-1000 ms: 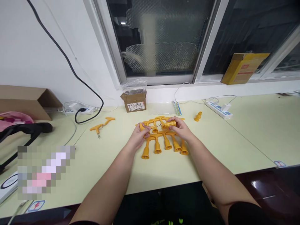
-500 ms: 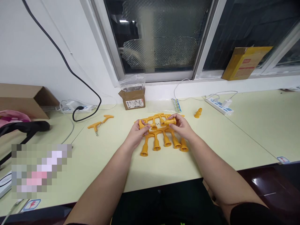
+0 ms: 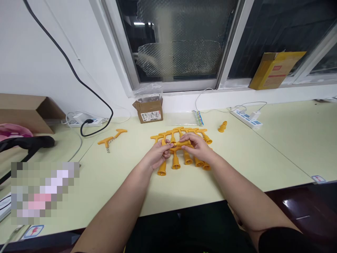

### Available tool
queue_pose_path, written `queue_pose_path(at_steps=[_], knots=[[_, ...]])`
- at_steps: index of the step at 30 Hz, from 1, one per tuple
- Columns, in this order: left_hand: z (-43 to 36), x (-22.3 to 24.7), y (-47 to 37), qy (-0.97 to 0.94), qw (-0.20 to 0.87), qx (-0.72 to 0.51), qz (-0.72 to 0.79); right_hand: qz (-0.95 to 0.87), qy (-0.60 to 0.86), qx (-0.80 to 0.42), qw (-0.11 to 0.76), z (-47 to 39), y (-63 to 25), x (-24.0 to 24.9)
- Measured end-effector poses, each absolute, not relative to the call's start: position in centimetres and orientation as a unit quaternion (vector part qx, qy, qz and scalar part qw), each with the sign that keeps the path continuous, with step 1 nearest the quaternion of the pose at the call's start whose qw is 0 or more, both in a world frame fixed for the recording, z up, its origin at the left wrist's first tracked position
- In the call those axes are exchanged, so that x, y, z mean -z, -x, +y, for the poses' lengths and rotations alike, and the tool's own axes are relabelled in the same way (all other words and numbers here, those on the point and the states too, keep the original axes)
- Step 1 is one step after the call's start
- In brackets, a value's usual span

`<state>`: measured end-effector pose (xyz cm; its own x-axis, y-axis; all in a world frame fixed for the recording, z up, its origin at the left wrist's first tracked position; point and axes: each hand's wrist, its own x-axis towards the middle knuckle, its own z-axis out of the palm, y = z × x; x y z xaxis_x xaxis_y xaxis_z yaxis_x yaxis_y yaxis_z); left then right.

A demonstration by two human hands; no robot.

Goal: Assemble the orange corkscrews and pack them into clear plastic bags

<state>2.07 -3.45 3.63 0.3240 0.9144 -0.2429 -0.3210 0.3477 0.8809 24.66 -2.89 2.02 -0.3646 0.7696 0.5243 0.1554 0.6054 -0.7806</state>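
My left hand (image 3: 159,153) is closed on the handle of a yellow corkscrew (image 3: 163,142). My right hand (image 3: 198,146) grips a yellow bell-shaped sleeve (image 3: 183,143), which lines up with the corkscrew and covers its metal spiral. Beneath and around both hands, several yellow corkscrews with sleeves (image 3: 176,163) lie in two rows on the table, partly hidden by my fingers. Two corkscrews with bare spirals (image 3: 105,141) rest to the left. A loose yellow sleeve (image 3: 222,127) is off to the right.
Behind the rows stand a small cardboard box (image 3: 149,110) and a clear plastic bag (image 3: 181,119). Power strips lie at the right (image 3: 246,118) and left (image 3: 97,122), with a black cable (image 3: 76,75) hanging down. A pixelated patch covers something at the left.
My right hand has moved left and slightly down, bringing the sleeve over the corkscrew's spiral, which was bare between the hands before. My left hand has shifted little.
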Motion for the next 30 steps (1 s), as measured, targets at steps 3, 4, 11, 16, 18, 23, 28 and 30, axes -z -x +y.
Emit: queue_pose_path(at_steps=[3, 4, 11, 16, 18, 23, 28, 30], knots=[[-3.7, -3.6, -2.2, -0.413, 0.691, -0.448, 0.39, -0.759, 0.316, -0.327, 0.466, -3.0, -24.5, -2.1], [-3.9, -3.6, -2.3, -0.441, 0.666, -0.463, 0.385, -0.747, 0.33, -0.347, 0.462, -3.1, -24.4, -2.1], [-5.6, -4.6, -2.9, -0.59, 0.518, -0.513, 0.346, -0.612, 0.368, -0.582, 0.388, -4.0, -24.0, -2.8], [-6.1, -4.6, -2.9, -0.635, 0.469, -0.503, 0.35, -0.522, 0.371, -0.703, 0.31, -4.3, -24.2, -3.6], [-5.8, -4.4, -2.8, -0.638, 0.474, -0.495, 0.35, -0.52, 0.369, -0.71, 0.299, -4.4, -24.4, -3.7], [-4.5, -3.8, -2.3, -0.586, 0.49, -0.527, 0.373, -0.655, 0.347, -0.523, 0.421, -4.3, -24.7, -3.4], [-4.1, -3.6, -2.2, -0.553, 0.529, -0.529, 0.366, -0.712, 0.399, -0.403, 0.415, -4.2, -24.6, -3.3], [-4.4, -3.8, -2.2, -0.558, 0.52, -0.531, 0.368, -0.69, 0.407, -0.454, 0.39, -4.3, -24.6, -3.5]])
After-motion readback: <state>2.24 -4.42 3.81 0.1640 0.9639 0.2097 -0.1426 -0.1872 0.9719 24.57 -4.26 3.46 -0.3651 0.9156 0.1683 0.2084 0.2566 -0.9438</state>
